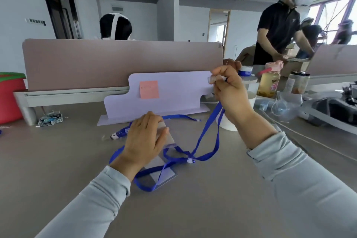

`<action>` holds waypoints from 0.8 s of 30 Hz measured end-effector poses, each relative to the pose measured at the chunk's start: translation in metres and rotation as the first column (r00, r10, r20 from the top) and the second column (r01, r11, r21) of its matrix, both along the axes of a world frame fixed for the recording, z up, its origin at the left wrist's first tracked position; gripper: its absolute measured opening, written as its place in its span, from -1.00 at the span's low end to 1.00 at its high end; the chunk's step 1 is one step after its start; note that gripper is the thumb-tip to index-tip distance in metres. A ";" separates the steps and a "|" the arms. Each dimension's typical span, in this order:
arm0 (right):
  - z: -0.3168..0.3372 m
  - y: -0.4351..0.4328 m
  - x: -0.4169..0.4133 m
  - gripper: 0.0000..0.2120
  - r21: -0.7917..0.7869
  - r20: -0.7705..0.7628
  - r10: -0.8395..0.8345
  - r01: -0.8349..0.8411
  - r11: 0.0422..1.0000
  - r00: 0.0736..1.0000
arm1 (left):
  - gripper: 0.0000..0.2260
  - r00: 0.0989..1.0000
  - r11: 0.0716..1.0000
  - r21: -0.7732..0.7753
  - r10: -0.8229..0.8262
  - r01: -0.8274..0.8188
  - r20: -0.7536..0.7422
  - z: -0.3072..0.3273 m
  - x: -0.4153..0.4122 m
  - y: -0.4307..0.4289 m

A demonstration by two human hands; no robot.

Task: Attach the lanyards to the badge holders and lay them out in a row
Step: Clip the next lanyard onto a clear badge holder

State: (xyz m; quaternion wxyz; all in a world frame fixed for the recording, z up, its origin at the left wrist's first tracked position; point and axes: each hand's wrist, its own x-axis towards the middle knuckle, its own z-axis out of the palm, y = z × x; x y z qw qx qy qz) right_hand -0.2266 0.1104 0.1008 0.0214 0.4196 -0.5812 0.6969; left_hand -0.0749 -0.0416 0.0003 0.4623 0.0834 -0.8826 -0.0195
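While lanyard (209,137) is pinched by right hand (229,91) and badge holder (170,139) gripped by left hand (144,137) below it, no row is laid (attachment unconfirmed).

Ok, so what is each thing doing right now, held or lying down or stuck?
right hand: raised, fingers pinching the blue lanyard's clip end.
blue lanyard: hanging from that hand, loop trailing on the table.
left hand: gripping the held badge holder.
flat badge holder: lying on the table, blue strap across it.
second lanyard: lying loose behind the left hand.
sticky note: stuck on the lilac board.
yellow jar: upright, lid on.
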 end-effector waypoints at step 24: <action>-0.080 0.126 -0.056 -0.81 0.384 0.081 -0.241 0.193 0.903 0.967 | -0.74 0.958 0.961 0.017 -0.276 0.275 0.073 0.003 -0.105 0.108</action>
